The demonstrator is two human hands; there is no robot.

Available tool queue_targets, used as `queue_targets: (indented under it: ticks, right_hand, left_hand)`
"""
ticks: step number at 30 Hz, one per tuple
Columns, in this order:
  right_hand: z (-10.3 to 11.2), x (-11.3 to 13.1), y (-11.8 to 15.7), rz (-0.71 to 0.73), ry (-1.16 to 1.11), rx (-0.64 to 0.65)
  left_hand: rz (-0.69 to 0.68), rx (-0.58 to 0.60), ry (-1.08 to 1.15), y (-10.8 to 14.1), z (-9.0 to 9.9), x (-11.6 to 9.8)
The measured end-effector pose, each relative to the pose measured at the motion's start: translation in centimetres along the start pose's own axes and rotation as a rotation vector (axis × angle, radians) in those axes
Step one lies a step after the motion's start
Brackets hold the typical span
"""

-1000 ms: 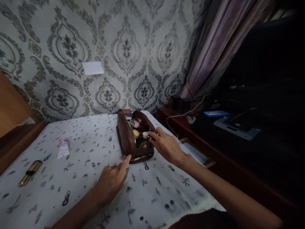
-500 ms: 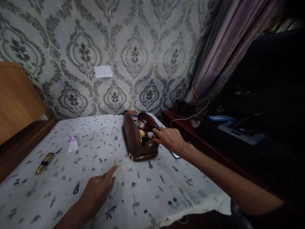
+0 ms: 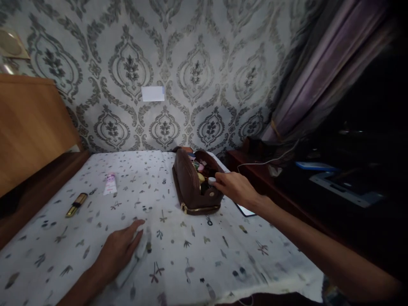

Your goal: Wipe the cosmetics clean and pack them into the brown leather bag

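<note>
A brown bag (image 3: pixel 188 180) stands unzipped on the patterned white cloth (image 3: pixel 178 263), with several small cosmetics inside. At its right side, my right hand (image 3: pixel 237 189) has its fingers closed on a small white-capped item (image 3: pixel 211 181) at the bag's opening. My left hand (image 3: pixel 119 248) hovers low over the cloth in front, fingers apart and holding nothing. Left of the bag lie a pink and white tube (image 3: pixel 110 185) and a gold and black item (image 3: pixel 76 205).
A phone (image 3: pixel 246 211) lies partly under my right forearm. To the left is a wooden headboard (image 3: pixel 35 127). On the right are a dark red ledge (image 3: pixel 234 157), a white cable (image 3: pixel 264 163) and a blue-edged object (image 3: pixel 315 166). Patterned wallpaper rises behind.
The view has turned a little to the left. My left hand has drawn back to the left, away from the bag. My right fingers have closed on the white-capped item.
</note>
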State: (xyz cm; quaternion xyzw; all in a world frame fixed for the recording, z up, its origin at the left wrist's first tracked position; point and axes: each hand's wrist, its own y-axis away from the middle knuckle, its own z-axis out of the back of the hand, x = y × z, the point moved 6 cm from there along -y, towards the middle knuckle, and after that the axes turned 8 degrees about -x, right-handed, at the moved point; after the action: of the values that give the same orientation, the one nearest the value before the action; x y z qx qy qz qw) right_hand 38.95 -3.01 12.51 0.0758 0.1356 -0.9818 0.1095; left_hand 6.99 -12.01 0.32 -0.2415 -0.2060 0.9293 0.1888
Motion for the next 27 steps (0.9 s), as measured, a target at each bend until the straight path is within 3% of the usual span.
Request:
queue_targets:
  ticks: [4, 9, 12, 15, 21, 27]
  right_hand:
    - [0.3, 0.7, 1.3, -0.046, -0.172, -0.149]
    - [-0.3, 3.5, 2.9, 0.067, -0.518, -0.331]
    - [-0.8, 6.9, 3.7, 0.152, -0.682, -0.300]
    - [-1.3, 10.8, 4.0, 0.201, -0.776, -0.239]
    - [-2.5, 17.4, 3.1, 0.257, -0.938, -0.126]
    - [-4.5, 20.7, 2.7, 0.165, -1.147, 0.025]
  left_hand:
    - [0.198, 0.076, -0.017, -0.7, 1.8, 2.2]
    - [0.348, -0.018, -0.053, -1.6, 4.6, 5.9]
    - [0.414, -0.069, -0.140, -2.9, 6.0, 9.2]
    - [0.449, -0.130, -0.205, -5.9, 6.6, 12.7]
    - [0.549, -0.131, -0.215, -12.5, 3.9, 18.1]
    - [0.643, -0.059, -0.153, -13.6, 1.0, 20.9]
